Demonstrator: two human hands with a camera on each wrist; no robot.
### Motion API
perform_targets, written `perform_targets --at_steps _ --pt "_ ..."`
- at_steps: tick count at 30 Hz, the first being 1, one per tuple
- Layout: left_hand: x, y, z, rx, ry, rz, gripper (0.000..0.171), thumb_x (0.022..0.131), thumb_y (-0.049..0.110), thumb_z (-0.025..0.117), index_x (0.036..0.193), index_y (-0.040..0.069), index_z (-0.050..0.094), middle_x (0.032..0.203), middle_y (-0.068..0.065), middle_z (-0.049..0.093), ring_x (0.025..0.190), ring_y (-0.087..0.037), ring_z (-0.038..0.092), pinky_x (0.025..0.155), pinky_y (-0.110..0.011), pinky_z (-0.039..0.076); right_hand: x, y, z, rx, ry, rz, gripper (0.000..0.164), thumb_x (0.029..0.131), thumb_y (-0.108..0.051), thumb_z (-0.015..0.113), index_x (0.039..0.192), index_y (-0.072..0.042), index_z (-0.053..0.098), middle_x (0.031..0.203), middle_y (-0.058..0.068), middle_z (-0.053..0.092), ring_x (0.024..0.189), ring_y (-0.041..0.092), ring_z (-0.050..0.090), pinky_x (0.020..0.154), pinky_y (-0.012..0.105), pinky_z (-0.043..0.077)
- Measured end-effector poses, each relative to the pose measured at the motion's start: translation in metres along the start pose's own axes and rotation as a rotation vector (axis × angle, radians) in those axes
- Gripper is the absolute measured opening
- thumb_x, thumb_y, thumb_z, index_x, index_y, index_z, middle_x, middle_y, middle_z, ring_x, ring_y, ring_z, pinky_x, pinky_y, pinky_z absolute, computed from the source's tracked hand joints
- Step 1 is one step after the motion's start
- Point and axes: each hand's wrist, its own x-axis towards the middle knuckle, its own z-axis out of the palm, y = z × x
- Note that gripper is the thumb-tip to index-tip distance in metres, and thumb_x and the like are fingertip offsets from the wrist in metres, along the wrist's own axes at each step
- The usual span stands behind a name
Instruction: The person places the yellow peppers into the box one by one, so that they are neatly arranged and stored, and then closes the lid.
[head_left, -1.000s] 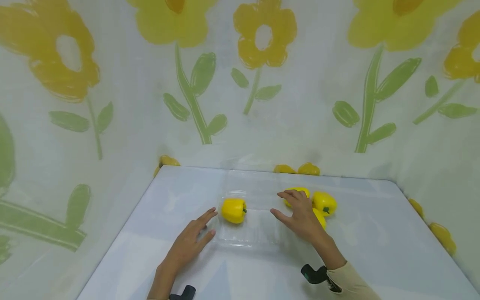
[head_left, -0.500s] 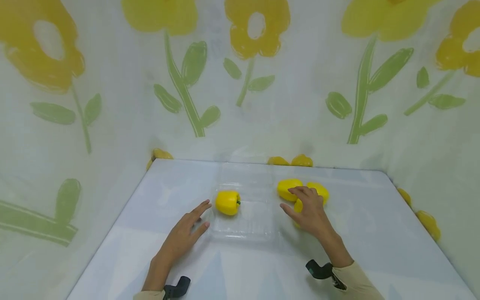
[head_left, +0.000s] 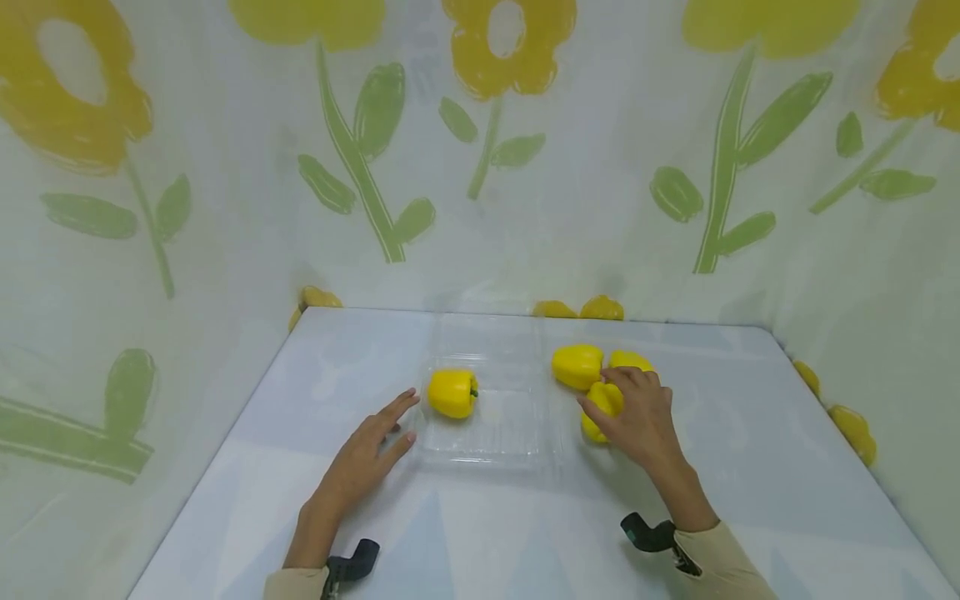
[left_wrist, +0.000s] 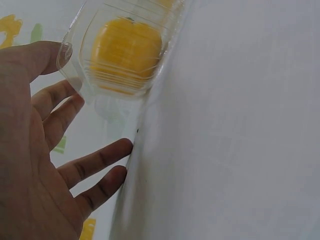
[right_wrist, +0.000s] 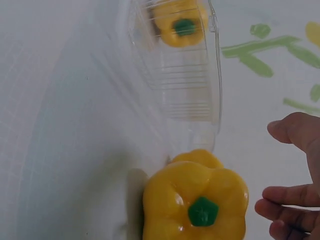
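Note:
A yellow bell pepper [head_left: 452, 394] with a green stem lies on its side in the left half of a clear plastic container [head_left: 510, 427]. My left hand [head_left: 362, 461] is beside the container's left edge, fingers spread; in the left wrist view its thumb overlaps the rim. Three more yellow peppers sit together to the right of the container: a near one [head_left: 591, 429], a back left one [head_left: 576, 367] and a back right one [head_left: 628, 360], partly hidden. Over the near pepper hovers my right hand [head_left: 641, 417], its thumb and fingers apart, with a gap to the pepper [right_wrist: 195, 205] in the right wrist view.
The container's clear lid [head_left: 487, 333] lies folded back toward the wall. A white table [head_left: 750, 467] bears everything, with a flower-print sheet [head_left: 592, 167] behind and at the sides. Black wrist mounts [head_left: 648, 533] stick out at both cuffs.
My right hand has moved off to the right, away from the container, and come over the near pepper. The left hand keeps its place by the container. The head view has tilted down slightly.

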Motion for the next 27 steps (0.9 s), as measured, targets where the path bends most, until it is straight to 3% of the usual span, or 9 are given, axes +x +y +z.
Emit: perform_targets --at_steps 6,13,27 --pt "-0.003 -0.003 -0.003 0.016 0.016 -0.034 0.058 0.102 0.041 0.057 0.155 0.039 0.035 0.159 0.018 0.030 0.115 -0.018 0.054 0.099 -0.054 0.043 -0.004 0.006 0.001 -0.036 -0.020 0.048 0.057 0.086 -0.049 0.074 0.119 -0.003 0.067 0.121 0.018 0.062 0.108 0.037 0.048 0.081 0.050 0.033" --pt "0.005 0.001 0.002 -0.007 0.003 0.012 0.058 0.102 0.039 0.057 0.156 0.036 0.035 0.160 0.015 0.031 0.115 -0.021 0.054 0.098 -0.054 0.043 -0.013 0.018 -0.007 -0.128 -0.039 0.121 0.071 0.086 -0.056 0.071 0.126 0.002 0.063 0.125 0.024 0.060 0.110 0.041 0.048 0.084 0.054 0.034" --pt "0.005 0.003 0.002 -0.016 0.001 -0.002 0.057 0.103 0.038 0.056 0.156 0.031 0.037 0.161 0.012 0.029 0.117 -0.023 0.054 0.100 -0.059 0.040 -0.021 0.020 0.002 -0.144 -0.105 0.223 0.088 0.084 -0.072 0.061 0.126 0.005 0.061 0.117 0.026 0.061 0.104 0.041 0.048 0.087 0.055 0.035"
